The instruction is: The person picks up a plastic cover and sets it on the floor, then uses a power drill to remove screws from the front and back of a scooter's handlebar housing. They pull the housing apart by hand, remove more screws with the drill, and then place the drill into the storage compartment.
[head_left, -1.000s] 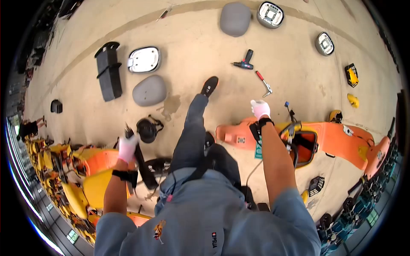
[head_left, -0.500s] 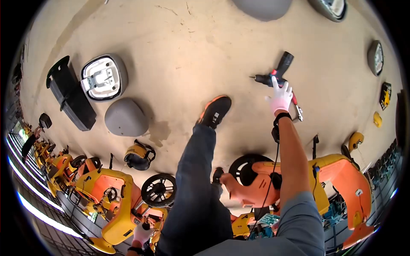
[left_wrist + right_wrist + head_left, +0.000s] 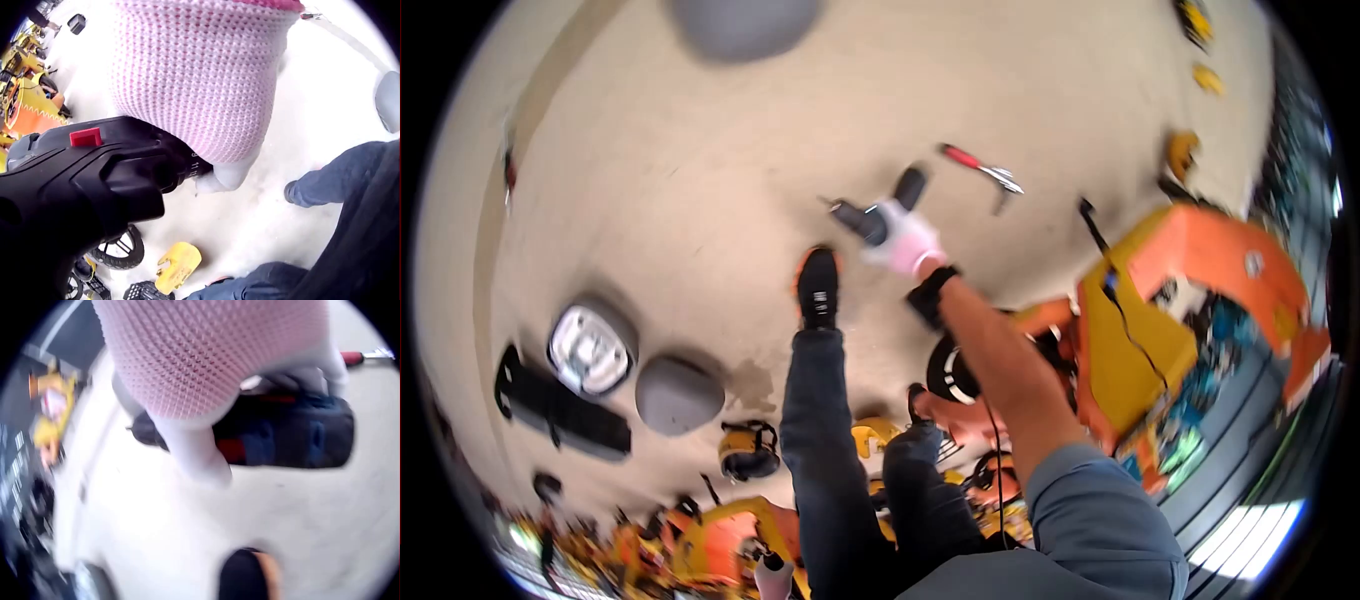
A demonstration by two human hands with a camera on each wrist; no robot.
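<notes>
In the head view my right hand [image 3: 905, 240], in a pink and white knit glove, grips a cordless drill [image 3: 858, 222] around its body. Its bit points left, and the dark handle end sticks out past the hand. Up close in the right wrist view, thumb and fingers wrap the dark blue and red drill body [image 3: 294, 431]. My gloved left hand [image 3: 200, 75] holds a second, black power drill [image 3: 94, 169] by its numbered collar; a red switch shows on its side. On the floor near the right hand lies a red-handled ratchet wrench [image 3: 985, 165].
An orange and yellow scooter body [image 3: 1140, 320] stands at the right. Across the floor at left lie a yellow helmet [image 3: 748, 450], a grey rounded cover [image 3: 680, 395], a grey seat with white underside [image 3: 590, 348] and a long black bin [image 3: 565, 410].
My right hand has moved from beside the scooter to the drill on the floor and now grips it, shifting it away from the ratchet wrench. The left hand has dropped to the view's bottom edge.
</notes>
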